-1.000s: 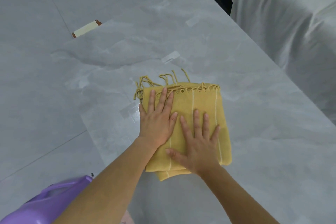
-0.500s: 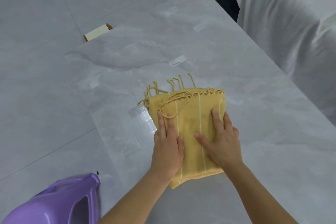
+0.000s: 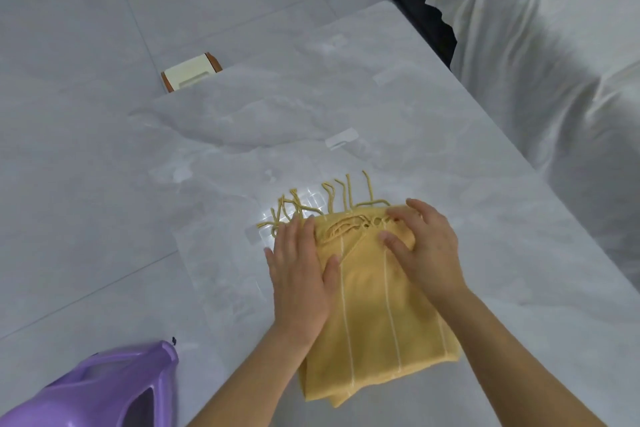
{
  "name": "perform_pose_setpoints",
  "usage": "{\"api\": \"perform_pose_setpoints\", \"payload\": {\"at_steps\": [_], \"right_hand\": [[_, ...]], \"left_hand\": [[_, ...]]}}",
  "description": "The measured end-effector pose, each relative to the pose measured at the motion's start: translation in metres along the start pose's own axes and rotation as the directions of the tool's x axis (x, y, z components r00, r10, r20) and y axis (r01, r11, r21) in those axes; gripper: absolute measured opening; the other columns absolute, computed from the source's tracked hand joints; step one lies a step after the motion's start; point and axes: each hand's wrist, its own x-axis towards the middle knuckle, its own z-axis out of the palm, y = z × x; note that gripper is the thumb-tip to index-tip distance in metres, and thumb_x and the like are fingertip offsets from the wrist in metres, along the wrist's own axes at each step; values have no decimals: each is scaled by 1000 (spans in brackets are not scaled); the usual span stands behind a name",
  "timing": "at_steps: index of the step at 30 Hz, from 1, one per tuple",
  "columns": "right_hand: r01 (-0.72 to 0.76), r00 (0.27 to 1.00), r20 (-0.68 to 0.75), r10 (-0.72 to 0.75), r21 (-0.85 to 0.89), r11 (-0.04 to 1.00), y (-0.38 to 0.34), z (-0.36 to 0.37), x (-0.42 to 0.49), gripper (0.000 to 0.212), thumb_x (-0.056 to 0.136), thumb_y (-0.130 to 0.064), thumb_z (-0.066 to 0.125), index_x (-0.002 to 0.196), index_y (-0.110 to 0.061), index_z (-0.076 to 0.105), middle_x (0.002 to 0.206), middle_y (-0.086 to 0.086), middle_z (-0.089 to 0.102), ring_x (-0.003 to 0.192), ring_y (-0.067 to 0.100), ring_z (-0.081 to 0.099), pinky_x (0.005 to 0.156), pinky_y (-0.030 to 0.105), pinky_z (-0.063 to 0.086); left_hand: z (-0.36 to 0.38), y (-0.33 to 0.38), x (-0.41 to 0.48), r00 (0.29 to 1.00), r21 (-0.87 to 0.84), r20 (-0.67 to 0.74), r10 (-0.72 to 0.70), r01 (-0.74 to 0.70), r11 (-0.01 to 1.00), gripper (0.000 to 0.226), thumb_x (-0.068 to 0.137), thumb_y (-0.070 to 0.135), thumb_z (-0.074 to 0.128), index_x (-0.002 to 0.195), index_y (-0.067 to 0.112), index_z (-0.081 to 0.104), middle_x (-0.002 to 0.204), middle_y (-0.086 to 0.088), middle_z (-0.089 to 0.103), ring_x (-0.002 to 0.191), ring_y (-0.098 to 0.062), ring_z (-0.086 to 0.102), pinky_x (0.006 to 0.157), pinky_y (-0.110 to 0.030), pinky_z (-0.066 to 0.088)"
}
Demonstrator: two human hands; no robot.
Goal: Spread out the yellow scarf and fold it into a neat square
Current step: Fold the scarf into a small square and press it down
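Observation:
The yellow scarf (image 3: 377, 319) lies folded into a thick rectangle on the grey marble table (image 3: 346, 107), with thin white stripes and a fringe of tassels at its far edge. My left hand (image 3: 299, 274) rests flat on the scarf's left edge, fingers pointing at the tassels. My right hand (image 3: 420, 246) sits on the far right corner, its fingertips curled over the fringed edge and bunching the cloth there. Both forearms cover part of the scarf's near side.
A purple plastic basket (image 3: 104, 392) pokes in at the lower left. White draped fabric (image 3: 554, 62) covers furniture along the table's right side. A small cream and brown object (image 3: 190, 74) lies on the floor beyond the table's far left edge.
Both hands slid up the scarf from its middle to the fringed far edge. The right hand's fingers now curl over that edge. The view shifted, so the scarf sits lower right.

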Motion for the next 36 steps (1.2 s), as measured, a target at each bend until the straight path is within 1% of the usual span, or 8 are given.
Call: {"api": "perform_pose_setpoints", "payload": {"at_steps": [5, 8, 12, 15, 20, 25, 30, 36], "right_hand": [[129, 953, 285, -98, -90, 988, -34, 24, 38, 59, 67, -64, 46, 116, -36, 63, 135, -6, 48, 128, 18, 38, 110, 45, 20], [137, 886, 450, -110, -27, 990, -38, 26, 54, 29, 77, -44, 63, 101, -30, 71, 112, -13, 63, 110, 5, 52, 112, 40, 14], [76, 906, 405, -124, 133, 988, -40, 18, 63, 11, 77, -29, 73, 86, -24, 76, 66, -31, 60, 67, -11, 54, 77, 17, 37], [-21, 920, 387, -69, 225, 974, -45, 10, 67, 5, 79, -23, 72, 82, -26, 75, 67, -30, 64, 70, -3, 61, 66, 16, 44], [-152, 939, 341, 36, 319, 935, -51, 1, 80, 5, 80, -26, 72, 77, -22, 74, 68, -5, 70, 66, 11, 64, 68, 32, 50], [-177, 955, 290, 69, 365, 914, -66, -1, 91, 21, 80, -27, 71, 69, -11, 64, 58, 4, 56, 54, 10, 50, 56, 22, 42], [-250, 968, 205, 148, 688, 681, -76, -11, 97, 9, 87, -11, 64, 95, -13, 66, 76, 7, 68, 73, 5, 62, 77, 14, 47], [-177, 870, 484, 88, 140, 974, -52, -14, 79, 8, 72, -35, 77, 76, -33, 71, 80, -15, 67, 81, -1, 60, 79, 24, 46]], "left_hand": [[1, 4, 55, 964, 167, 227, 142, -182, 969, 65, 82, 61, 44, 135, 25, 45, 145, 4, 41, 140, -20, 24, 113, -49, -3], [-7, 0, 68, 939, 138, 319, 130, -182, 974, 41, 81, 52, 58, 117, 34, 58, 121, 13, 58, 128, -13, 40, 112, -44, -4], [-16, -7, 78, 935, -50, 319, 154, -146, 988, 17, 85, 46, 58, 95, 36, 67, 85, 11, 66, 88, -7, 58, 112, -34, 16], [-22, -4, 84, 932, -142, 341, 126, -81, 987, 20, 87, 46, 56, 93, 31, 69, 72, 6, 65, 70, -8, 58, 75, -35, 49], [-28, -4, 94, 930, -179, 343, 134, -76, 981, 34, 87, 50, 47, 83, 24, 67, 63, 3, 62, 60, -11, 58, 62, -36, 48], [-32, -14, 82, 921, -116, 376, 105, -65, 991, 48, 83, 51, 37, 62, 12, 55, 53, -6, 51, 50, -18, 48, 52, -37, 41], [-32, -23, 78, 932, -195, 352, -83, 160, 968, 37, 87, 25, 51, 53, 17, 41, 45, 7, 37, 45, -8, 35, 48, -26, 28], [-24, -5, 93, 907, -471, 351, -232, 385, 794, 8, 87, 27, 58, 89, 21, 63, 76, 6, 71, 74, -9, 67, 74, -37, 55]]}}
